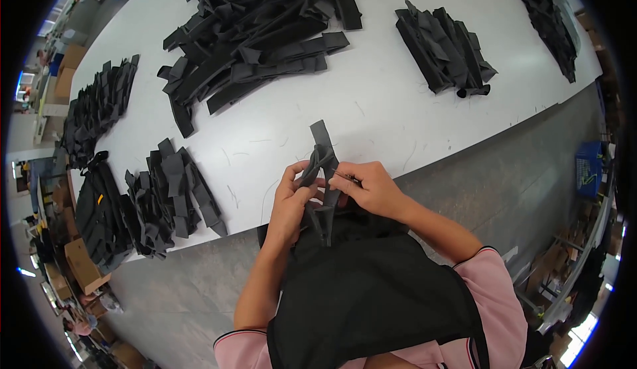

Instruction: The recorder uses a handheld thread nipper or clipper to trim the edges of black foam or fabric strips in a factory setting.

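At the near edge of the table I hold a folded dark grey fabric strip [320,133], sewn with loops and loose ends. My left hand [292,200] is closed on its left side, with thumb and fingers gripping the folds. On the other side, my right hand [371,186] is closed in a pinch against the strip. A thin dark thing [352,179] shows between its fingers, too small and covered to name. The strip's upper end points away from me over the white table, and its lower end hangs towards my black apron [371,289].
On the white table [265,143], a large heap of dark fabric strips [265,30] lies at the far side. Smaller bundles [444,50] lie to the right and left. A black bag-like item [99,216] rests at the left edge. Loose threads are scattered about. A blue crate [588,170] stands at right.
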{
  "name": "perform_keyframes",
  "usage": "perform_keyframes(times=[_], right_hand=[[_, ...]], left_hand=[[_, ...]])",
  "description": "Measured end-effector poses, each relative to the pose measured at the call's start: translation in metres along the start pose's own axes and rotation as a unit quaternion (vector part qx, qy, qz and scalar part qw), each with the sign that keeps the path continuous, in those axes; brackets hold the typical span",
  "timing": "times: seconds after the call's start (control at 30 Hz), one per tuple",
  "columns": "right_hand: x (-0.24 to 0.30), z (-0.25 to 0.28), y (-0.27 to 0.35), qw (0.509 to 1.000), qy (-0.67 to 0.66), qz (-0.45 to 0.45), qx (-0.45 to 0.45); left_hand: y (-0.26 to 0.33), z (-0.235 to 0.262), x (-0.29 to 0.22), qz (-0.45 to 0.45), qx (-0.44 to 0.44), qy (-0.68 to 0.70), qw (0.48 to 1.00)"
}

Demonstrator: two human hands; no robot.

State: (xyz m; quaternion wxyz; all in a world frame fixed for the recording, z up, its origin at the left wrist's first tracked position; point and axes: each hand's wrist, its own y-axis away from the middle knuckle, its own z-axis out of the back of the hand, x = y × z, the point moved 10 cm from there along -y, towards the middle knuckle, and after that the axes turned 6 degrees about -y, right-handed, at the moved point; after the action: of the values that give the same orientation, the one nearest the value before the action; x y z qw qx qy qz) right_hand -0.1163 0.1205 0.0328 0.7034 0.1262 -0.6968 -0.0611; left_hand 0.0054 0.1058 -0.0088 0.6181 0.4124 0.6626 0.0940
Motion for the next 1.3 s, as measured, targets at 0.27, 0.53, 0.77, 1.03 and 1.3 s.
perform_keyframes(times=[0.27, 0.53, 0.77, 1.03, 1.3], right_hand=[[-0.015, -0.004, -0.003, 0.999, -0.004, -0.042, 0.012], [0.01, -0.015, 0.007, 0.969, 0.187, 0.16, -0.026], [-0.015, 0.005, -0.001, 0.969, 0.213, 0.099, -0.074], [-0.047, 0.003, -0.004, 0.993, -0.112, -0.028, -0.037], [-0.032, -0.013, -0.001, 0.986, -0.165, -0.032, 0.008]], left_hand=[[-0.016, 0.009, -0.006, -0.045, -0.044, -0.055, 0.997], [-0.035, 0.013, -0.007, -0.108, -0.127, -0.228, 0.959], [-0.016, 0.012, -0.051, -0.213, -0.238, -0.43, 0.844], [-0.047, 0.018, -0.007, -0.039, -0.031, -0.181, 0.982], [-0.052, 0.014, -0.011, -0.094, -0.051, -0.142, 0.984]])
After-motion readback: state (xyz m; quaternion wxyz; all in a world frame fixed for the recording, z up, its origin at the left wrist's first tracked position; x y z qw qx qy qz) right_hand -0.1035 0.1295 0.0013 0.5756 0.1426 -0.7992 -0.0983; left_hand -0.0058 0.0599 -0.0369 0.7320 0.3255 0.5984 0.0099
